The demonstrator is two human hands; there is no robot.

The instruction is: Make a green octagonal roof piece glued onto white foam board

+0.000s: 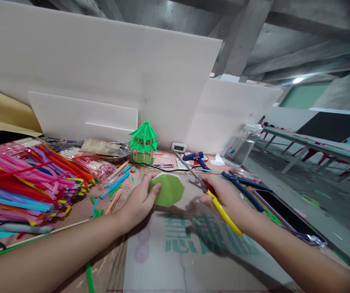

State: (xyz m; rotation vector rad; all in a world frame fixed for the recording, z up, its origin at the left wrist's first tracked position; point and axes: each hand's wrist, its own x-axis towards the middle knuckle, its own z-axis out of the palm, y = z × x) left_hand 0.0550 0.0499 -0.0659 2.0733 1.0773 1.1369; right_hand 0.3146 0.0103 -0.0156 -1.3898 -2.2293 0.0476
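Observation:
My left hand (144,195) pinches the left edge of a green, roughly octagonal piece of paper or card (169,189), held up over the table. A white edge shows along its top. To its right, my right hand (220,191) is closed round a pair of scissors (228,215) with yellow handles; the metal blades point up and to the left, apart from the green piece. Behind the hands stands a small green hut model (144,142) with a layered pointed roof. Below lies a pale sheet (156,272) printed with large green characters.
Bundles of coloured pipe cleaners (25,179) fill the left side. At the back are a blue glue gun (196,158), a small white digital display (179,147) and a clear bottle (242,145). Dark blue pliers (245,191) and a phone (287,215) lie at right. White boards (101,69) stand behind.

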